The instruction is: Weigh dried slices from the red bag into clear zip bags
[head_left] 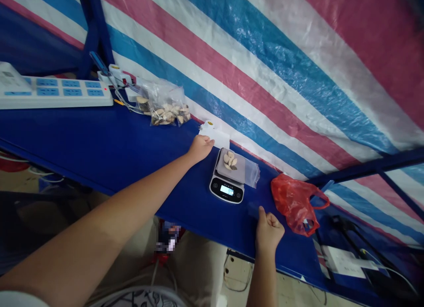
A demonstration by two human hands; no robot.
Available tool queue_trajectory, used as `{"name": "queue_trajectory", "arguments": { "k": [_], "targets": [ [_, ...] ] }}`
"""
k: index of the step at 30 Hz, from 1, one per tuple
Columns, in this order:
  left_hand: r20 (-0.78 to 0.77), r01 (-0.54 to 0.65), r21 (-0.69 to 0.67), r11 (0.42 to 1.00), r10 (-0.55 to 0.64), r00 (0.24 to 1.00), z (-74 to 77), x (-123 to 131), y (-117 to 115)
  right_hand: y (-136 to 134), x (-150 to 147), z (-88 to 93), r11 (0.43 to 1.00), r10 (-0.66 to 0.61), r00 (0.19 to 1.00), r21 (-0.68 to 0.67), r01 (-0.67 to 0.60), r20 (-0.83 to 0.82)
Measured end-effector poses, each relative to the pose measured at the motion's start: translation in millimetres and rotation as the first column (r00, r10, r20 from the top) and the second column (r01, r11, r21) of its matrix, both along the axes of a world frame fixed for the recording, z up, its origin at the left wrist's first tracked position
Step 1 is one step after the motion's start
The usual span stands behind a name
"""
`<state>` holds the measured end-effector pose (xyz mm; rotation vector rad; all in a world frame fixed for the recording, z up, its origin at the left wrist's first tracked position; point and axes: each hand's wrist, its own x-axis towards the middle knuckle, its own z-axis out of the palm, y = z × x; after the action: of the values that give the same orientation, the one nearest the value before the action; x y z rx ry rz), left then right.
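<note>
**A:** Where do we have our left hand (199,148)?

**B:** It is stretched across the blue surface (115,148), with the fingertips on the near edge of the white card (215,134). The card lies just behind the scale (228,180). We cannot tell whether the grip has closed on the card or only rests on it.

**A:** And our right hand (269,229)?

**B:** It is near the front edge of the surface, between the scale and the red plastic bag (294,203), and touches neither. Its grip is curled into a loose fist with the thumb up, and we can make out nothing inside it.

**A:** What sits on the scale?

**B:** A small clear bag (248,171) lies on the platform with a few pale slices (230,161) in it. The display is lit, but the digits are too small for us to read.

**A:** And further left?

**B:** A larger bag of slices (165,106) lies by the striped tarp (265,55), and beyond it is a white power strip (53,92).
</note>
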<state>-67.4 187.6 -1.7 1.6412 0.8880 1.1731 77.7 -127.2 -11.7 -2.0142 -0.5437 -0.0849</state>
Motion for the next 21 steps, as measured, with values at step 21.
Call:
{"name": "queue_trajectory", "arguments": {
  "k": [21],
  "targets": [
    [0.034,0.062,-0.048,0.997,-0.060,0.998,3.2,-0.5,-1.7,0.9,-3.3,1.8,1.000,-0.003,1.000,-0.017,0.003,-0.005]
  ]
}}
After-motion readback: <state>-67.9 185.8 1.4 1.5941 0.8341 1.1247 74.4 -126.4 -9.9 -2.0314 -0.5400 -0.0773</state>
